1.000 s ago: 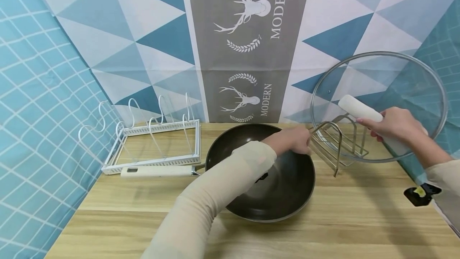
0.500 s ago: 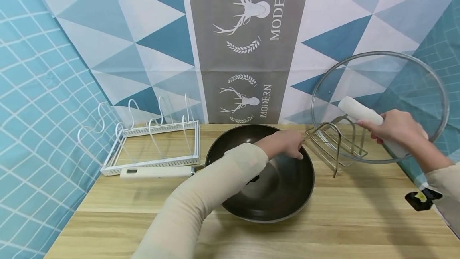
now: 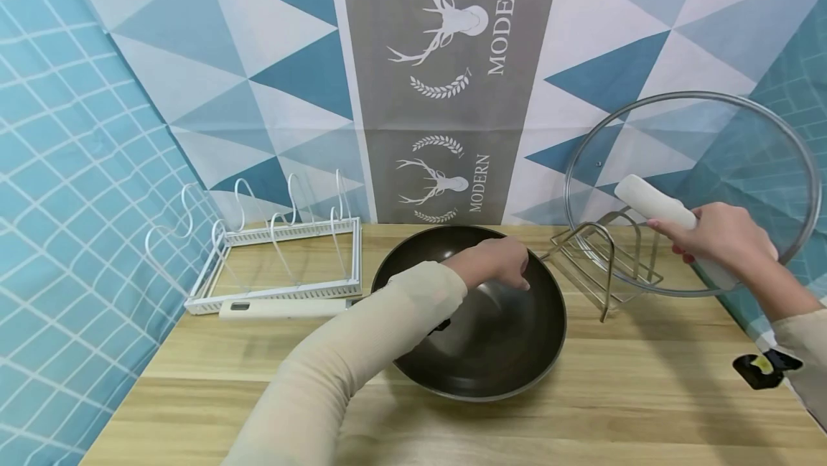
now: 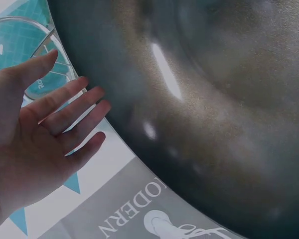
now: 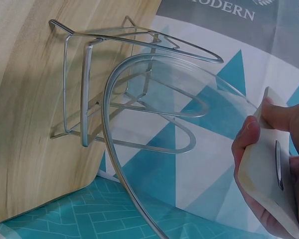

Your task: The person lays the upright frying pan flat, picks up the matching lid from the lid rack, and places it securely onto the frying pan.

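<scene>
My right hand (image 3: 733, 236) grips the long white handle (image 3: 652, 199) of a glass pan lid (image 3: 762, 143) with a metal rim. The lid stands nearly upright, its lower edge between the wires of a metal lid rack (image 5: 84, 99). My left hand (image 3: 494, 261) is over the far right part of a dark wok (image 3: 491, 351) and holds nothing. In the left wrist view its fingers are spread and lightly bent, overlapping the wok's rim. The wok sits on the wooden table, its cream handle (image 3: 284, 308) pointing left.
On the left stands a white rack (image 3: 349, 286) with several curved wire dividers, just behind the wok's handle. A patterned wall covering (image 3: 439, 107) rises at the table's back edge (image 3: 388, 230). Blue tiled sheets hang at both sides.
My left hand has moved left, away from the metal rack, over the wok. The right hand keeps hold of the lid handle, and the lid stays nearly where it was.
</scene>
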`<action>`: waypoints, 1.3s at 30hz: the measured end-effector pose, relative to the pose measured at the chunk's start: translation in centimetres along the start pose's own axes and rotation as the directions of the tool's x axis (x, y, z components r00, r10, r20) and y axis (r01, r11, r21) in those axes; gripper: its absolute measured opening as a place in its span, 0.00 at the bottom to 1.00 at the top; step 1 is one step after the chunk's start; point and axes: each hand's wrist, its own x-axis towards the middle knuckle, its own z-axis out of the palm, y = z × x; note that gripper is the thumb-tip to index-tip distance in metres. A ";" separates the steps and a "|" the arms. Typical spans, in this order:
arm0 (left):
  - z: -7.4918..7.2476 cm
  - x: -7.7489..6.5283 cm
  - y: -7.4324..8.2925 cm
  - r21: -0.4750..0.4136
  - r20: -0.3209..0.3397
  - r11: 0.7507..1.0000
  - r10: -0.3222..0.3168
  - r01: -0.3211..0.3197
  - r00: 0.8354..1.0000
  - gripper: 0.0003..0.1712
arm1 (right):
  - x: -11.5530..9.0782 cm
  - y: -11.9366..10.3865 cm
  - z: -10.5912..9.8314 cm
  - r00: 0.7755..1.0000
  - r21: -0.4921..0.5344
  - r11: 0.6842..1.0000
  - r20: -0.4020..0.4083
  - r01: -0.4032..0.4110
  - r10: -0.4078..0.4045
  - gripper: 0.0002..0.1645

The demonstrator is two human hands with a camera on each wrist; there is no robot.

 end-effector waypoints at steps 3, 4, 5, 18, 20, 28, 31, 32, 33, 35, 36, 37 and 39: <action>0.1 0.0 -0.1 0.013 0.000 1.000 -0.012 0.012 1.000 0.14 | -0.2 0.1 0.1 1.000 -0.002 1.000 -0.012 -0.007 0.007 0.49; 0.2 -0.1 -0.1 0.020 0.002 1.000 -0.016 0.016 1.000 0.13 | -0.2 0.1 0.1 1.000 -0.003 1.000 -0.015 -0.010 0.010 0.49; 0.2 -0.1 -0.1 0.025 0.005 1.000 -0.018 0.018 1.000 0.14 | -0.3 0.1 0.1 1.000 -0.004 1.000 -0.017 -0.012 0.012 0.49; 0.3 -1.4 -1.1 0.024 0.057 0.999 -0.025 0.024 0.998 0.15 | -0.9 -0.1 -0.1 0.998 -0.001 1.000 -0.051 -0.028 0.028 0.49; 0.4 -1.5 -1.3 0.028 0.054 0.999 -0.019 0.018 0.998 0.15 | -1.0 -0.1 -0.1 0.998 0.002 1.000 -0.057 -0.029 0.029 0.49; 0.8 -2.2 -2.2 -0.006 0.054 1.000 -0.021 0.021 0.998 0.15 | -1.4 -0.1 0.0 0.997 0.012 1.000 -0.070 -0.014 0.014 0.49; 0.9 -2.6 -2.6 -0.015 0.054 0.999 -0.030 0.031 0.998 0.16 | -1.5 -0.1 0.0 0.997 0.014 1.000 -0.072 -0.007 0.008 0.48; 0.9 -2.7 -2.7 -0.016 0.051 0.999 -0.033 0.034 0.998 0.16 | -1.6 -0.1 0.0 0.997 0.016 1.000 -0.073 -0.005 0.006 0.48; 0.9 -2.9 -2.8 -0.018 0.049 0.999 -0.037 0.038 0.998 0.17 | -1.7 -0.1 0.0 0.997 0.018 1.000 -0.074 -0.003 0.005 0.47; 1.0 -3.1 -3.1 -0.019 0.043 0.999 -0.041 0.042 0.998 0.17 | -1.8 -0.2 0.0 0.997 0.019 1.000 -0.079 -0.001 0.002 0.47; 1.0 -3.2 -3.2 -0.020 0.039 0.999 -0.044 0.045 0.998 0.18 | -1.9 -0.2 0.0 0.997 0.021 1.000 -0.081 0.000 0.001 0.46; 1.0 -3.3 -3.4 -0.024 0.037 0.999 -0.046 0.047 0.998 0.18 | -1.9 -0.2 -0.1 0.997 0.022 1.000 -0.082 0.000 0.001 0.46; 1.1 -3.6 -3.6 -0.033 0.034 0.998 -0.049 0.050 0.998 0.18 | -2.0 -0.2 -0.1 0.996 0.024 1.000 -0.087 0.002 0.001 0.46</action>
